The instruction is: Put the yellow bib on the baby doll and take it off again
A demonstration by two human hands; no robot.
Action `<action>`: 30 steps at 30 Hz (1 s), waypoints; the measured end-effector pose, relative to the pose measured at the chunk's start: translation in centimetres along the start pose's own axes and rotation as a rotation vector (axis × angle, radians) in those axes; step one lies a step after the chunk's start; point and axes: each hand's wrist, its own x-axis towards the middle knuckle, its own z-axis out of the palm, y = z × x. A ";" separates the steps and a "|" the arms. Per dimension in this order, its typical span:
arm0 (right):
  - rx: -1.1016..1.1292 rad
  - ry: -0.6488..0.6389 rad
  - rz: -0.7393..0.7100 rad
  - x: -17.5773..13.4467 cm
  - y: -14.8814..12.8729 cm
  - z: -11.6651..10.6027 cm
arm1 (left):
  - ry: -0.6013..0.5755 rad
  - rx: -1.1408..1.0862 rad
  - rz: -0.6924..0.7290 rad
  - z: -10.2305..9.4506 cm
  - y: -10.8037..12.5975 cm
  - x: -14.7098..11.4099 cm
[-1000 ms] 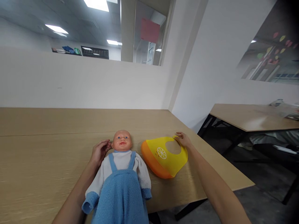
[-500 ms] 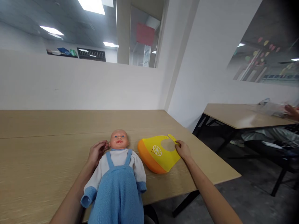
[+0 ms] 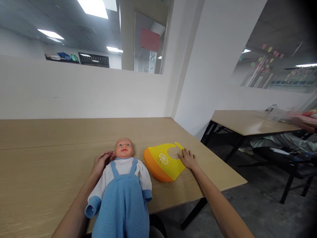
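Note:
A baby doll (image 3: pixel 123 178) in a white top and blue fleece overalls lies on its back at the table's near edge, face up. My left hand (image 3: pixel 101 161) rests beside its head, fingers loosely stretched toward the ear; the fingertips partly disappear there. To the doll's right lies a yellow silicone bib (image 3: pixel 176 165) with an orange catch pocket and a white citrus-slice print. It is flat, its neck strap unfastened and pointing away from me. My right hand (image 3: pixel 188 160) lies flat over the bib's right edge near the strap, fingers spread.
The light wooden table (image 3: pixel 49 185) meets a white wall (image 3: pixel 86 92) with windows at the back. At right stands a second table (image 3: pixel 237 120), where a person's blurred hand (image 3: pixel 300 123) is near clear plastic. A black chair (image 3: pixel 272 155) stands beside it.
My right hand has shifted from gripping the bib's strap side to lying flat with fingers spread. The left hand stays by the doll's head. The view has turned slightly right.

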 end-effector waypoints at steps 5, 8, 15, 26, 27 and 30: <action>-0.001 -0.077 -0.047 1.1 0.9 -0.3 | 0.000 -0.015 0.001 0.0 -0.1 -0.1; -0.004 -0.074 -0.067 1.6 1.4 -0.3 | 0.004 -0.021 -0.001 -0.1 -0.1 -0.2; 0.019 -0.003 -0.094 1.9 1.7 -0.2 | 0.016 0.115 0.048 -1.1 -0.1 -2.1; 0.491 0.303 -0.055 0.0 0.8 -0.6 | 0.031 0.295 -0.046 -3.3 1.1 -8.9; 0.515 0.329 -0.055 -0.3 0.4 -0.6 | 0.031 0.293 -0.060 -3.6 1.3 -9.8; 0.594 0.367 -0.104 -1.2 -1.5 -0.7 | 0.001 0.342 -0.068 -4.9 1.6 -12.6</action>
